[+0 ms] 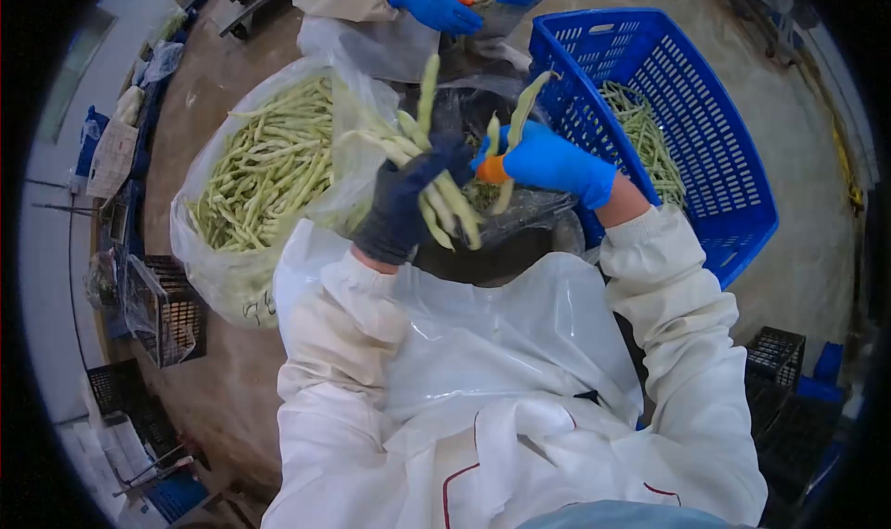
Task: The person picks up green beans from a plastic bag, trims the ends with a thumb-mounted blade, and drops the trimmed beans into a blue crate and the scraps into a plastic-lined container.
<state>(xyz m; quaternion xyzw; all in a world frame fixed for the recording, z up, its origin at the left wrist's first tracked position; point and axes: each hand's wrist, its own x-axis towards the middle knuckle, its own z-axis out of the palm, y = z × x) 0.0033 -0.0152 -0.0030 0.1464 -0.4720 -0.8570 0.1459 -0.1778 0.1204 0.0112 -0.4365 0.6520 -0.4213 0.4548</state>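
My left hand (408, 199), in a dark glove, is closed around a bunch of long, pale green bean pods (455, 199) that stick out above and below the fist. Close beside it, my right hand (548, 162) in a blue glove is closed on a flat green bean pod (522, 111). A small orange piece (492, 169) shows at its fingertips; I cannot make out whether it is a tool handle. Below both hands is a dark tub (492, 258) with plastic film and green scraps, partly hidden by my white apron.
A large clear plastic bag (200, 241) full of bean pods stands at left. To the right, a blue perforated crate (715, 130) holds more beans. Opposite me, a person's blue-gloved hand (434, 5) works with beans. Dark crates (176, 316) stand farther left.
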